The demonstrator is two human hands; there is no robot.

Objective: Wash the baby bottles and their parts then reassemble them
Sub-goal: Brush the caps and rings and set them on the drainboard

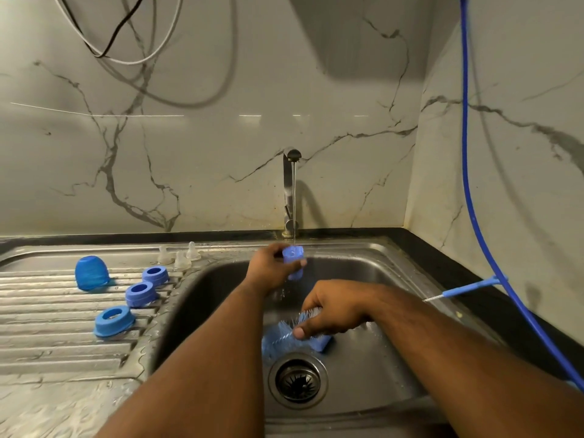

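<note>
A blue bottle part (294,263) sits at frame centre under the tap's (289,191) thin stream, with the left hand (271,270) curled round it. Lower down, over the sink (382,279) drain, the right hand (335,309) grips a blue bottle brush (280,339). At left on the drainboard stand three blue rings (139,294).

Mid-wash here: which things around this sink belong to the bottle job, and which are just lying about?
Job: blue bottle held by the left hand under the tap; bottle brush gripped by the right hand; three blue collars, three clear teats and blue cap on the drainboard; small brush on the counter.
Lying about: blue hose; hanging wires.
</note>
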